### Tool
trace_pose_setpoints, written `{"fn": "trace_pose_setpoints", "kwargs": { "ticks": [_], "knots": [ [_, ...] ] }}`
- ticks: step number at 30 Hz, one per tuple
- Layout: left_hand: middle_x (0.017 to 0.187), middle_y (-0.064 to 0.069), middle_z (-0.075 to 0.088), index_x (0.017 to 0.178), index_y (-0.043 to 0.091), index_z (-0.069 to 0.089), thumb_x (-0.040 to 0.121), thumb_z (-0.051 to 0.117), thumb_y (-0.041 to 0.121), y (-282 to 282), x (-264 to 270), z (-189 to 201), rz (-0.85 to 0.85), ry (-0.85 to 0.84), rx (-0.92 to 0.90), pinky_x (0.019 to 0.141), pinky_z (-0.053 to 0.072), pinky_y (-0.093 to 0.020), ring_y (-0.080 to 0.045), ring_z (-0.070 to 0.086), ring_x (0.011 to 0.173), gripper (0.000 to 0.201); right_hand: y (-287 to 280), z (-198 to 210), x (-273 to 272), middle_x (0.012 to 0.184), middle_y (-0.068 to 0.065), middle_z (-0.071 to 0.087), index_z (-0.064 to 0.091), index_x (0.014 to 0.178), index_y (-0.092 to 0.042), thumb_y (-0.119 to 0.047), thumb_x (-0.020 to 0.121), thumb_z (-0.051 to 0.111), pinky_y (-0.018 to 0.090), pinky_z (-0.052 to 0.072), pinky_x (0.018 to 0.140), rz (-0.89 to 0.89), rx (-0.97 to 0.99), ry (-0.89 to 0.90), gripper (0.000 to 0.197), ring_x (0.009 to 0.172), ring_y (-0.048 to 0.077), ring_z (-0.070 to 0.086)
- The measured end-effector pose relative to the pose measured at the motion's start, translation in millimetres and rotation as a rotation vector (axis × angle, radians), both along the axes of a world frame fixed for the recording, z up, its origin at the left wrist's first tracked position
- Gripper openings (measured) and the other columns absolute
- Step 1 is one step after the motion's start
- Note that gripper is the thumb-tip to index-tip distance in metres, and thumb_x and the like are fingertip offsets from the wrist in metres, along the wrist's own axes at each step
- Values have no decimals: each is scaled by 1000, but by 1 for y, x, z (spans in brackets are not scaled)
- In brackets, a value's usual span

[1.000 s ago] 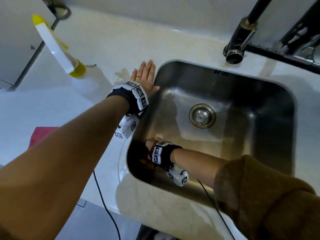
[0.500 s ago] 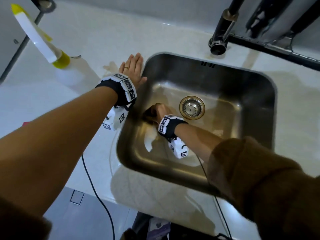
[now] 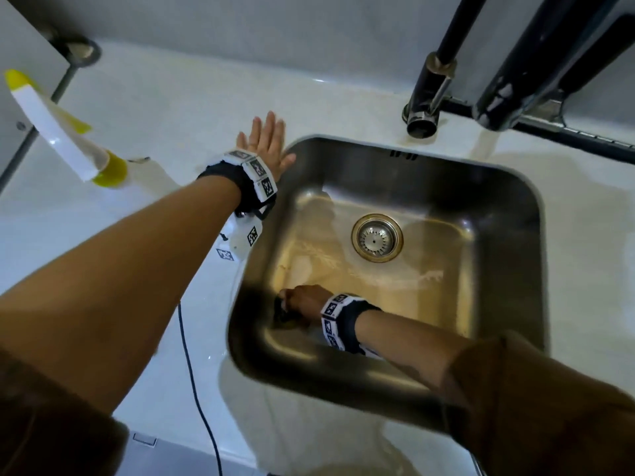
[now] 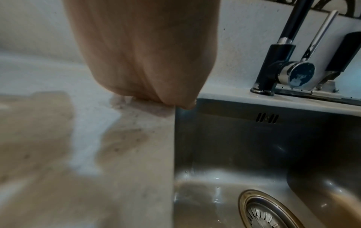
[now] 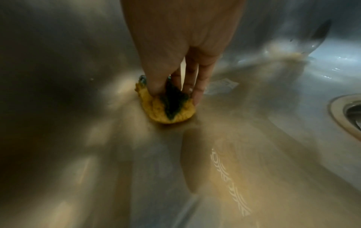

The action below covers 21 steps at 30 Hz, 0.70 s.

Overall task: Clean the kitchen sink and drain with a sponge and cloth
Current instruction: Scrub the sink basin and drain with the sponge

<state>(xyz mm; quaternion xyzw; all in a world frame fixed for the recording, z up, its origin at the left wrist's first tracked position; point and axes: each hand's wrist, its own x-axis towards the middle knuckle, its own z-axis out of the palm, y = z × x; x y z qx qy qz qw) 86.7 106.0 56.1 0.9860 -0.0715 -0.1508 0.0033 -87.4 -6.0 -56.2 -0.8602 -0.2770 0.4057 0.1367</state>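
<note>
The steel sink (image 3: 508, 187) fills the middle of the head view, its round drain strainer (image 3: 377, 237) near the centre of the floor. My right hand (image 3: 302, 300) is down in the near left corner of the basin, gripping a folded yellow sponge with a green scouring side (image 5: 168, 108) and pressing it on the sink floor. The drain's rim (image 5: 345, 112) shows at the right edge of the right wrist view. My left hand (image 3: 266, 142) lies flat, fingers straight, on the white counter at the sink's far left corner (image 4: 173, 108).
A black tap (image 3: 429, 94) stands behind the sink, with a dark rack (image 3: 549, 63) to its right. A white and yellow bottle (image 3: 62, 135) stands on the counter at the left. A thin black cable (image 3: 196, 389) hangs over the counter's front edge.
My right hand with the sponge has moved from beside the drain back toward me into the near left corner of the basin. The left hand stays flat on the counter.
</note>
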Motion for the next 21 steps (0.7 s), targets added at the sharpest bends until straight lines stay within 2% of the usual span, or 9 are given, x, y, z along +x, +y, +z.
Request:
{"fn": "trace_pose_setpoints", "kwargs": {
  "ticks": [3,7,9,12,15,18,21],
  "knots": [
    [159,-1,-15,152,17,-6,101,25,42,1,1,1,0,37,-46,118,-1,-49,-24,-10,148,64,1,-2,12,119,23,56,48,127,-6,-20,98,39,35,40,78,88,18,5,33,96,32,55],
    [159,-1,-16,152,17,-8,101,25,43,2,3,4,-4,46,-43,118,-2,-48,-24,-12,147,65,0,0,36,129,17,50,50,125,-4,-6,92,50,38,42,82,20,0,-88,33,113,34,52],
    [159,-1,-18,151,17,-9,101,25,43,2,4,3,-10,58,-35,118,-3,-48,-24,-14,147,66,0,1,50,131,17,47,48,127,-2,-4,90,51,37,41,81,17,-3,-106,37,116,34,49],
    [159,-1,-17,151,18,-9,101,26,43,2,3,-1,-10,26,-32,118,-2,-48,-24,-13,147,66,2,-1,73,129,18,48,49,126,0,-5,93,47,41,44,87,15,-63,-194,33,118,35,50],
    [160,-1,-14,152,18,-5,100,29,43,2,2,-5,-11,-32,-35,118,1,-49,-24,-10,148,66,-1,-4,91,125,17,50,49,123,1,-2,89,51,44,46,86,-99,-89,-248,34,116,37,53],
    [159,-1,-15,152,18,-6,101,29,42,2,2,-5,-8,-21,-49,118,0,-49,-24,-10,148,67,-8,-4,94,122,14,53,51,123,-4,-4,84,58,43,48,83,-201,-11,-293,40,109,37,57],
    [160,-2,-14,152,17,-6,100,29,42,2,3,-3,-13,-4,-15,118,3,-49,-25,-9,148,67,-14,-2,76,118,6,55,58,119,-14,-10,80,65,43,53,80,-178,72,-328,39,99,33,60]
  ]
}}
